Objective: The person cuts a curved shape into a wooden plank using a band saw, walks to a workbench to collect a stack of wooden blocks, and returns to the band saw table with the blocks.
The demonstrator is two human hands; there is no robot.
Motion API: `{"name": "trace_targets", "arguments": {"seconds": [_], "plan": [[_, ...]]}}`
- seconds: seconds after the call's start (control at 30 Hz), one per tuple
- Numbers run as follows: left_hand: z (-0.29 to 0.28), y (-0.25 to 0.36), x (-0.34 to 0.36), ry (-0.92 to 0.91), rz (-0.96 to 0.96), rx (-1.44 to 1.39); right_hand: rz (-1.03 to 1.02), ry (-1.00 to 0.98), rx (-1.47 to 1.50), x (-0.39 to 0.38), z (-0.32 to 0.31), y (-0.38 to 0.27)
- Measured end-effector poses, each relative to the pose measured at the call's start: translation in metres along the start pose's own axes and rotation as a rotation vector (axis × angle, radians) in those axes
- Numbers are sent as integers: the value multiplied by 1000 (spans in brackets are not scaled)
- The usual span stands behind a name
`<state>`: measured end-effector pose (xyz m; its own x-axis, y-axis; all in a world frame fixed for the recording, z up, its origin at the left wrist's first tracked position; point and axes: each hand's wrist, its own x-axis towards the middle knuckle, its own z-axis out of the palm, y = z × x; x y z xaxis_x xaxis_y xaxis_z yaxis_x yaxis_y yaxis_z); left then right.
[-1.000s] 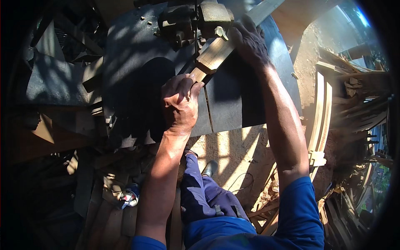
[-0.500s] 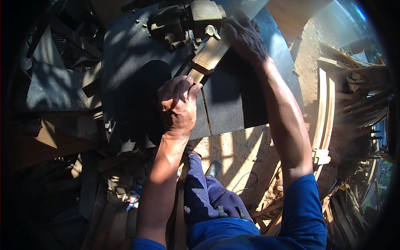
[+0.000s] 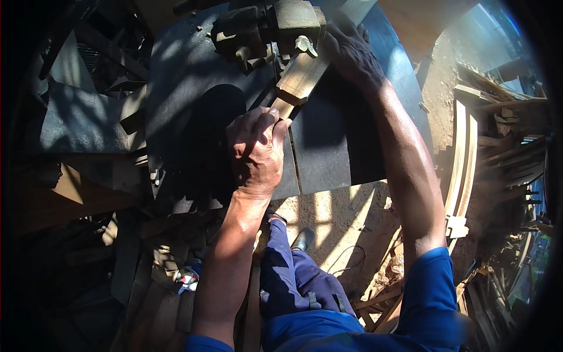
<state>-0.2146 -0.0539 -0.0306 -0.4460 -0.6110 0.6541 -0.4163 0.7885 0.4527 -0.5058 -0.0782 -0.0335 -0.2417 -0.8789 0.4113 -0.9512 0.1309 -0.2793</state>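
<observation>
A pale wooden workpiece [image 3: 304, 75] lies slantwise across a dark machine table [image 3: 319, 149], its near end stepped down to a narrower tongue. My left hand [image 3: 257, 149] is closed around that tongue, thumb and fingers pinching it. Farther up, my right hand [image 3: 353, 57] grips the piece from its right side; its fingertips are partly lost in shade and glare. Just left of the workpiece stands a blocky wooden guide [image 3: 295, 22] with a pale wing-shaped knob [image 3: 305, 45], close to my right hand. A second dark block [image 3: 236, 35] with a knob sits beside it.
A narrow slot [image 3: 295, 158] runs through the table toward its near edge. Long pale curved strips [image 3: 458, 158] stand at the right, with stacked offcuts [image 3: 504, 111] beyond. Scrap boards [image 3: 155, 293] crowd the lower left. Sawdust-covered ground [image 3: 328, 214] shows below the table.
The whole view has shifted slightly, so table, guides and hands sit a little farther right. Both hands keep their hold on the workpiece, with no clear movement against the guides.
</observation>
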Motion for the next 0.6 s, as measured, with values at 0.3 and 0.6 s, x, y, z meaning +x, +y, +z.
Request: {"name": "trace_targets", "arguments": {"seconds": [0.3,0.6], "plan": [[-1,1,1,-17,4,37,-31,37,27,1,1,2],[2,-1,1,14,-6,18,-398,154,-259,2,-13,-8]]}}
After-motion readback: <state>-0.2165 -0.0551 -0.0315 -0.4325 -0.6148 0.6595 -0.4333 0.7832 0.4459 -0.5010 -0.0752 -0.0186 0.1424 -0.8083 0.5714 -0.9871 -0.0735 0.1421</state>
